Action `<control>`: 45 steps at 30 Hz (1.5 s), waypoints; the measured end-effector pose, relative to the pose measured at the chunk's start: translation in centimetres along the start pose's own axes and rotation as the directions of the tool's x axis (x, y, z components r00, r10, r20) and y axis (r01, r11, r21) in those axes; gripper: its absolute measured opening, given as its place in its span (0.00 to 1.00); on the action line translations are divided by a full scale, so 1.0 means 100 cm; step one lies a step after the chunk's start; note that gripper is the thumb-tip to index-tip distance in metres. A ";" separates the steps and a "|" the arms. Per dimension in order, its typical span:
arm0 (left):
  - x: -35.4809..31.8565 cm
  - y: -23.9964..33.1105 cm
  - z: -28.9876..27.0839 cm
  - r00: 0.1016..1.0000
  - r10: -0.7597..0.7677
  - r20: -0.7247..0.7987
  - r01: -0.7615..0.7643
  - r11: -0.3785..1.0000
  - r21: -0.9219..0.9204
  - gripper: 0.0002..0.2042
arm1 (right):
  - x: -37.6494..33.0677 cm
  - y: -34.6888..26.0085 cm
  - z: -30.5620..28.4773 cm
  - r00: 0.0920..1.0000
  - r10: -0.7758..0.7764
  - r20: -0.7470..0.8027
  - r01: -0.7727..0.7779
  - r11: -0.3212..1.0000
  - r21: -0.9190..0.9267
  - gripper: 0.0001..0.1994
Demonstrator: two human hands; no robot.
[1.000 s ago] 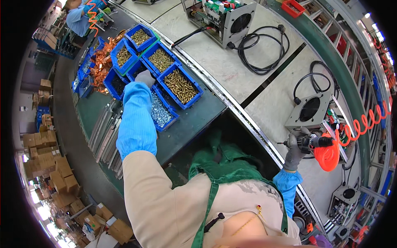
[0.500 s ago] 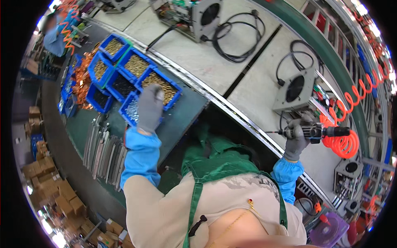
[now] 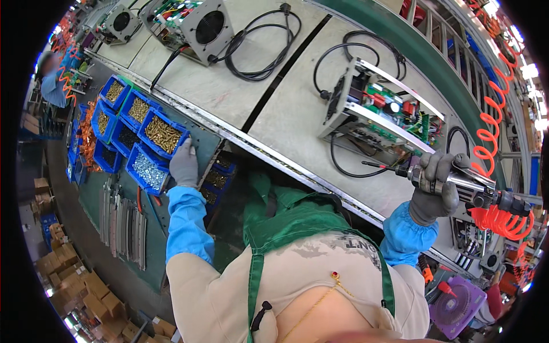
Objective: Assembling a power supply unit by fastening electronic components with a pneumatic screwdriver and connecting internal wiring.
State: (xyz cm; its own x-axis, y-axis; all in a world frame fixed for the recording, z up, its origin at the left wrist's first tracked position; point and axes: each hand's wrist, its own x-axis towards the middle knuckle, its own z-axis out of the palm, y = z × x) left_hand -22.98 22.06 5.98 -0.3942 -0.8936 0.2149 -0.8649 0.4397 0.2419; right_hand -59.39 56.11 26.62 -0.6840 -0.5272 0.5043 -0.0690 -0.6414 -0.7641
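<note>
Power screwdriver (image 3: 472,182), inside right grip (image 3: 433,186), seemingly snug

The power screwdriver (image 3: 473,184), silvery and black, is gripped in the gloved right hand (image 3: 437,186), its body slanting slightly down toward the right of the view and its slim, partly red bit (image 3: 378,166) pointing left. Just beside the gloved left hand (image 3: 184,164), an open-topped blue bin (image 3: 155,147) sits among others like it, well filled with loosely heaped brass-coloured fasteners (image 3: 162,134) lying in mixed directions.
</note>
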 end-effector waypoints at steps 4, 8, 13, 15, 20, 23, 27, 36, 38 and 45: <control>-0.002 0.005 -0.001 0.993 -0.115 -0.031 0.117 0.990 0.077 0.15 | 0.012 -0.014 -0.023 0.999 -0.012 0.047 0.009 0.998 0.064 0.25; -0.005 0.000 0.000 0.978 -0.067 -0.197 0.086 0.992 0.091 0.14 | 0.028 -0.027 -0.044 0.986 -0.014 0.168 -0.006 0.993 0.119 0.24; -0.014 0.153 -0.055 0.946 -0.253 0.201 0.291 0.400 -0.869 0.13 | 0.042 -0.029 -0.049 0.990 -0.033 0.134 -0.003 0.964 0.265 0.24; -0.036 0.234 -0.069 0.927 -0.023 0.373 0.367 0.244 -0.898 0.14 | 0.045 -0.030 -0.037 0.996 -0.027 0.082 -0.009 0.916 0.401 0.21; -0.072 0.327 -0.080 0.791 0.333 0.514 0.580 -0.141 -0.802 0.20 | 0.057 -0.023 -0.031 0.992 0.000 0.129 -0.076 0.811 0.581 0.21; -0.079 0.346 -0.083 0.798 0.325 0.507 0.582 -0.198 -0.789 0.22 | 0.059 -0.020 -0.029 0.993 0.011 0.120 -0.077 0.820 0.566 0.20; -0.075 0.353 -0.084 0.790 0.313 0.527 0.593 -0.172 -0.787 0.20 | 0.060 -0.014 -0.031 0.993 0.014 0.118 -0.077 0.831 0.551 0.21; -0.061 0.359 -0.078 0.889 0.407 0.208 0.232 -0.010 -0.973 0.17 | 0.063 -0.016 -0.032 1.000 0.024 0.007 -0.023 0.819 0.574 0.20; -0.053 0.354 -0.075 0.947 0.310 0.079 0.075 0.024 -0.997 0.17 | 0.066 -0.016 -0.033 0.999 0.017 -0.036 0.006 0.827 0.562 0.20; -0.030 0.358 -0.036 0.954 0.203 -0.221 -0.298 0.731 -0.614 0.45 | 0.081 -0.016 -0.030 0.998 -0.011 -0.059 0.041 0.842 0.538 0.19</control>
State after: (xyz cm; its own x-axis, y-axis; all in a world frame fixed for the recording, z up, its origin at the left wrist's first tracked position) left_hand -51.66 40.87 17.43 -0.4831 -0.7430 0.4632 -0.3239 0.6431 0.6939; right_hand -67.03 54.54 30.67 -0.7251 -0.4862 0.4877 0.3047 -0.8616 -0.4059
